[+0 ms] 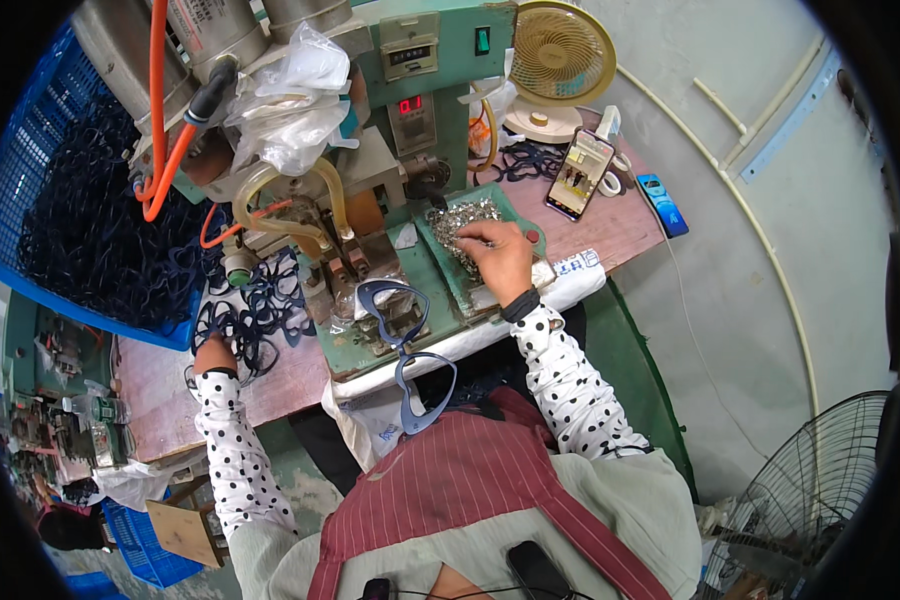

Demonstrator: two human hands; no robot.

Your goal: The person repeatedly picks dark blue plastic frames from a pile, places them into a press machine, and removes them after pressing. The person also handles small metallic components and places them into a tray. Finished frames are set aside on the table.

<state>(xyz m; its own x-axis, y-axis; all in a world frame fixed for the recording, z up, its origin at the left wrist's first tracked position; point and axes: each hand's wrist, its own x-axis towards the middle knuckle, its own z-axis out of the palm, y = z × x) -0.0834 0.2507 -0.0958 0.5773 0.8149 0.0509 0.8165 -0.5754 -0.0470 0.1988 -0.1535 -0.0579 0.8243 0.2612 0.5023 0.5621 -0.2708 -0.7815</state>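
My right hand (500, 262) reaches into a green tray (526, 229) of small shiny metal parts (470, 215). Its thumb and fingertips are pinched together at the parts; whatever is between them is too small to make out. On the left, my left hand (215, 357) is down among loose dark blue eyeglass frames (260, 318) on the table, its fingers mostly hidden. Between the hands, a blue cat-eye eyeglass frame (404, 345) sits at the front of the green machine (355, 365), its lower half over the edge; neither hand touches it.
A blue basket (100, 320) heaped with dark frames stands at the left. Orange hoses (157, 120) and metal cylinders rise above the machine. Behind the tray are a beige fan (560, 55), a propped phone (580, 175) and a blue phone (662, 205). A caged fan (820, 470) stands at lower right.
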